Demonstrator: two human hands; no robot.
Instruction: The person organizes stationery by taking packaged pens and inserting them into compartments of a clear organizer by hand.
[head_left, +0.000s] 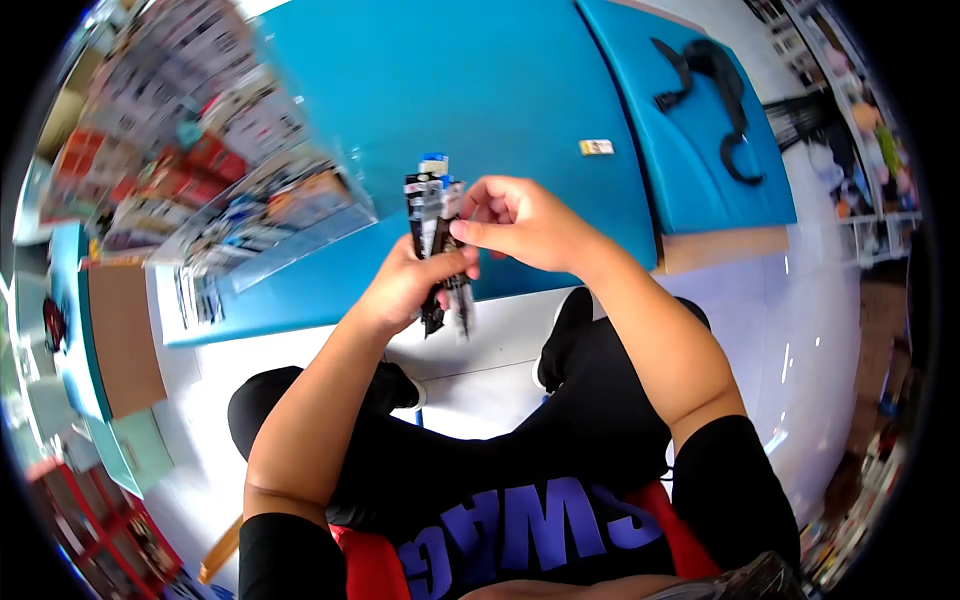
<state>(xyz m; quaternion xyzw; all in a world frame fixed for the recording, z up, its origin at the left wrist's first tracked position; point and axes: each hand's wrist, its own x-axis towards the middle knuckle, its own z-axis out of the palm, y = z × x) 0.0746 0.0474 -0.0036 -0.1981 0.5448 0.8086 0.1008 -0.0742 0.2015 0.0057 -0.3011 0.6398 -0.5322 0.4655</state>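
Observation:
A bundle of slim black, white and blue packaged items stands roughly upright above the front edge of the blue padded table. My left hand is closed around its lower part, thumb across the front. At the bundle's right side, my right hand has its thumb and index finger pressed near the upper part of the items; its fingers are curled. Print on the packages is too small and blurred to read. A clear plastic bin holding many similar slim packets is left of my hands.
Stacked boxes fill the table's left side. A small yellow-and-white box lies on the blue table. Black straps rest on the blue padded section at right. Shelves with goods stand far right.

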